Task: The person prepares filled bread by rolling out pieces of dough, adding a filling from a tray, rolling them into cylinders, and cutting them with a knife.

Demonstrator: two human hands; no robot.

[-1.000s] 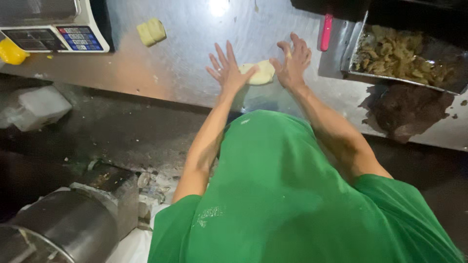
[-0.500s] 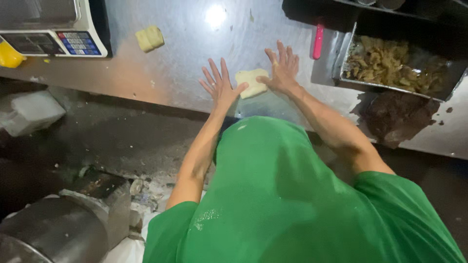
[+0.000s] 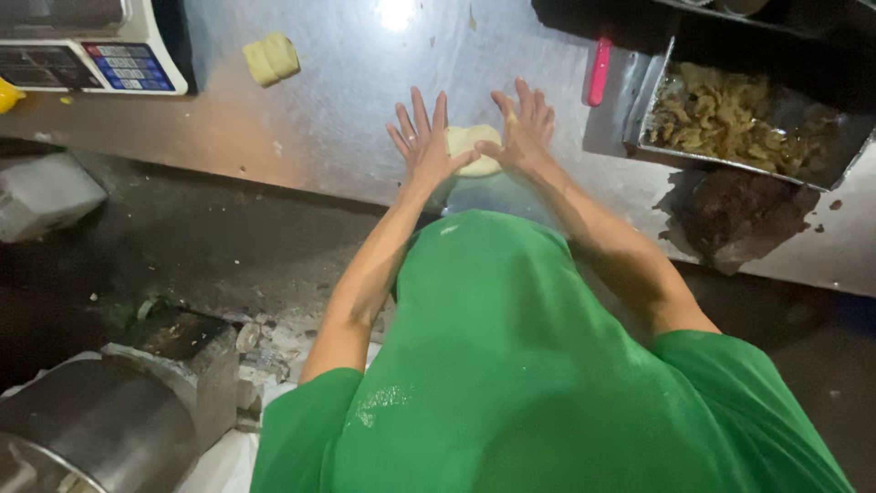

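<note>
Both hands, left hand (image 3: 422,146) and right hand (image 3: 525,132), fingers spread flat, press dough (image 3: 472,148) on bench (image 3: 347,100); partly flattened; second lump (image 3: 271,58) at 10 o'clock untouched.

Glossy scuffed metal counter (image 3: 347,100), matt soft dough (image 3: 473,146)

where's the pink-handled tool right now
In the head view, the pink-handled tool lies on the steel counter at upper right, beside the metal tray of filling, right of the right hand pressing the dough.
</note>
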